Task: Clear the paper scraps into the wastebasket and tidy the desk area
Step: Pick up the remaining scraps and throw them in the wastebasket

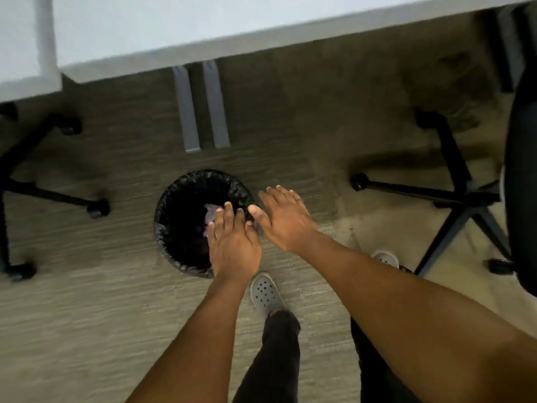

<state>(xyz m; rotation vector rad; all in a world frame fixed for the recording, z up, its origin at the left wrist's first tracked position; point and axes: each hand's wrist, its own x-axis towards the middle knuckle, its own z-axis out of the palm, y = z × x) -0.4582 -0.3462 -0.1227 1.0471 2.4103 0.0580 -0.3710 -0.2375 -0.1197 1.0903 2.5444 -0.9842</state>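
Head view, looking down: both hands spread flat and empty. The left hand point(234, 245) hovers over the bin's point(174, 199) near rim, where pale scraps point(209, 212) lie just beyond its fingertips. The right hand point(286, 218) hangs beside the bin, farther off.

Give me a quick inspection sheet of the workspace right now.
Surface: desk bare in the visible part; carpet floor.
Job's things: wastebasket with black liner, pale paper scraps inside.
Clutter: nothing seen.
Hands: left hand open, over the basket rim; right hand open, beside it; both empty.
Cables: nothing seen.
Surroundings: office chair bases left and right; grey desk legs; grey clog.
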